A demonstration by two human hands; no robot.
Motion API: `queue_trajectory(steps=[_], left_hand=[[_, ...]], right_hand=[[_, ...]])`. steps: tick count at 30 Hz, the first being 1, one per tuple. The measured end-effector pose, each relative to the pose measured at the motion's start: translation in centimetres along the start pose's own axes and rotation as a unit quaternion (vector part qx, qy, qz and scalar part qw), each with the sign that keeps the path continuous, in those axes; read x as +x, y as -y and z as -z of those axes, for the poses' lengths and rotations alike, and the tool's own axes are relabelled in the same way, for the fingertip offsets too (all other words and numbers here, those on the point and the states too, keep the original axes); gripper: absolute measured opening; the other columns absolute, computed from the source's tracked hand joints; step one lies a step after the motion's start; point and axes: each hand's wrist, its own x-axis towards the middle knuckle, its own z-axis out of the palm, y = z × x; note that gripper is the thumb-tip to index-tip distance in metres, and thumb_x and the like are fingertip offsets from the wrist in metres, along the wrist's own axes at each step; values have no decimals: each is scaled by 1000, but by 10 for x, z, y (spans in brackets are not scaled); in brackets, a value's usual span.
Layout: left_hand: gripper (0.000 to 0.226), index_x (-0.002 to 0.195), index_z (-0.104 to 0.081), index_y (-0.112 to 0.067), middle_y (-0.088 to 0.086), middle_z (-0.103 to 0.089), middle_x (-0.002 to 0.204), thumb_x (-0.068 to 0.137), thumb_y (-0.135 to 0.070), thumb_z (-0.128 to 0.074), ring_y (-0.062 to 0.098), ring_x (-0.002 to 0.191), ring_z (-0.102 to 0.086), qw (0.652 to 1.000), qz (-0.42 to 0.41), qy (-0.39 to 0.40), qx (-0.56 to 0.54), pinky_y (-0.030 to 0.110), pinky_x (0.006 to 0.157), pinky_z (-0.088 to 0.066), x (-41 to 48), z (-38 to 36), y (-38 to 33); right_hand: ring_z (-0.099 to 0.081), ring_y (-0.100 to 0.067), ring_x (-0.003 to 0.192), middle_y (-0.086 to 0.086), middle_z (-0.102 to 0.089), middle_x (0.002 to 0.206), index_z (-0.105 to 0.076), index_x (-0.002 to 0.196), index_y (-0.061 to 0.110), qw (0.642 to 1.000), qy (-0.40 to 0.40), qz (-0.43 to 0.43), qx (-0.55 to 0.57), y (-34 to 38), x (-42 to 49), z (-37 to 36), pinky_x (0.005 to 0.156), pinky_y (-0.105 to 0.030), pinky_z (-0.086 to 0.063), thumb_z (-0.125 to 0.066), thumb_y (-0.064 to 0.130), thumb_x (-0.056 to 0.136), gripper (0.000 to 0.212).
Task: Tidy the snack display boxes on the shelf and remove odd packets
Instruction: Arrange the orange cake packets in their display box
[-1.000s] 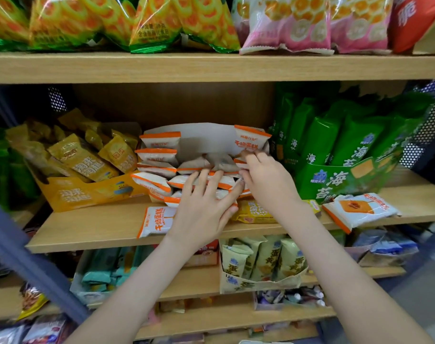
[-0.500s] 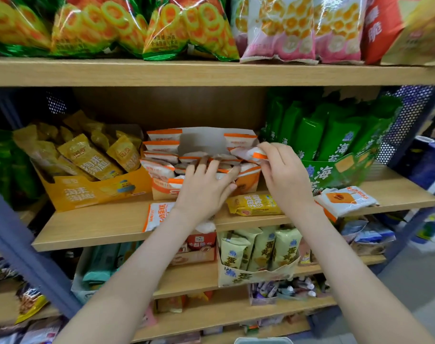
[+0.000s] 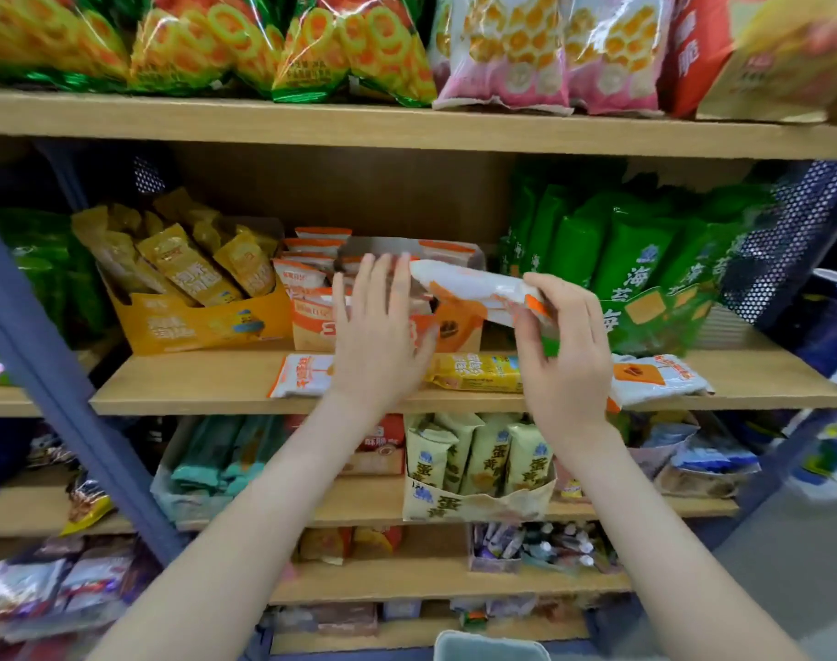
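The right hand [image 3: 566,355] pinches a white-and-orange plastic snack packet [image 3: 473,286] above the orange-and-white cardboard display box [image 3: 311,329] on the wooden middle shelf [image 3: 192,388]. The left hand [image 3: 378,341], fingers straight and spread, hides the box's front. A yellow cardboard box [image 3: 192,324] and a green cardboard box [image 3: 655,317] flank it. Three loose packets lie in front: two white-and-orange [image 3: 302,374] [image 3: 659,379] and one yellow [image 3: 478,372].

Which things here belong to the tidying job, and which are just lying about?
Job: right hand pinching a white-and-orange snack packet; open left hand; orange-and-white cardboard display box; loose yellow packet on the shelf edge.
Lying about: pink honeycomb-snack bags above; green-edged ring-snack bags; blue perforated metal side panel.
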Motion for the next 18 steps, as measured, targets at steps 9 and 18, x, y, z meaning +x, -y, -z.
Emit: queue_trajectory(steps=[9, 18], left_hand=[[74, 140, -35, -12, 21, -54, 129, 78, -31, -70, 35, 120, -47, 996, -52, -41, 62, 53, 104, -35, -131, 41, -57], [70, 141, -36, -11, 16, -58, 96, 76, -31, -51, 34, 78, -56, 991, -5, 133, 3, 38, 65, -46, -210, 60, -52]], right_hand=[[-52, 19, 101, 26, -58, 108, -63, 114, 22, 891, 260, -287, 237, 42, -61, 42, 86, -7, -41, -65, 15, 91, 25], [-57, -11, 74, 7, -63, 72, -62, 73, 20, 742, 347, -491, 298, 47, -131, 50, 73, -32, -45, -62, 11, 91, 21]])
